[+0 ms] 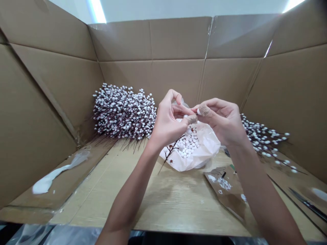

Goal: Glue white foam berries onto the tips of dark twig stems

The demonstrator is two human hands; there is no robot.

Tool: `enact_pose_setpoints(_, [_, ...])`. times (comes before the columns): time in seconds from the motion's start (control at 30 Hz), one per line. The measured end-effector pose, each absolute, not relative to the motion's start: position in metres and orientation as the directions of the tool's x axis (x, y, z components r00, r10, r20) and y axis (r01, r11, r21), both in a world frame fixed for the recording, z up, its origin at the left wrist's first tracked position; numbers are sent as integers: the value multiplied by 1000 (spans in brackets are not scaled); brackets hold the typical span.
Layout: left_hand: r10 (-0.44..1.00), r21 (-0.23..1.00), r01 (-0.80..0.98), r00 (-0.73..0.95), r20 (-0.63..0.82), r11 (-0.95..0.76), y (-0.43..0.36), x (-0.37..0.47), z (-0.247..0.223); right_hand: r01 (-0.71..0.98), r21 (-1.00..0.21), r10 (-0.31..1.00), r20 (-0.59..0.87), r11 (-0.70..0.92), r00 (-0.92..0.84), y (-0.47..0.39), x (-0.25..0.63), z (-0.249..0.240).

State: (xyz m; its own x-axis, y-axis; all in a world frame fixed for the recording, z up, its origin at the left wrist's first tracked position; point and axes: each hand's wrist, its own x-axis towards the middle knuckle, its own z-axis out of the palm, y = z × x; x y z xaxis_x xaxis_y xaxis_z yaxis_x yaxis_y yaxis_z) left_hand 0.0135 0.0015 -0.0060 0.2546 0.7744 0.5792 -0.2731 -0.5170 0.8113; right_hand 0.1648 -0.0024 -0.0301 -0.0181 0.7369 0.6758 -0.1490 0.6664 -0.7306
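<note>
My left hand (pixel 171 119) is closed on a thin brown artificial berry branch (pixel 170 150), which slants down toward the table. Brown star-shaped ends and a few white berries show on its twigs. Pinched fingertips of my right hand (pixel 221 117) meet the left fingertips near the branch's upper end. A white bit shows at the right thumb's tip; whether it is a berry is unclear. Both thumbs wear beige wraps. Below the hands lies an opened white plastic bag (pixel 211 144) holding many loose white berries (pixel 188 147).
A big pile of white-berried branches (pixel 125 112) lies at back left, a smaller bunch (pixel 265 136) at right. Cardboard walls (pixel 176 41) enclose the table. A brown cardboard piece with white smears (pixel 230 200), scissors (pixel 308 204) and a white plastic strip (pixel 58 173) lie around.
</note>
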Motion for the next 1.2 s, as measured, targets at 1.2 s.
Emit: enact_pose_setpoints(1.2, [940, 718, -635, -36, 340, -284, 62, -116, -2, 137, -956, 855, 160, 258, -492, 4, 82, -84])
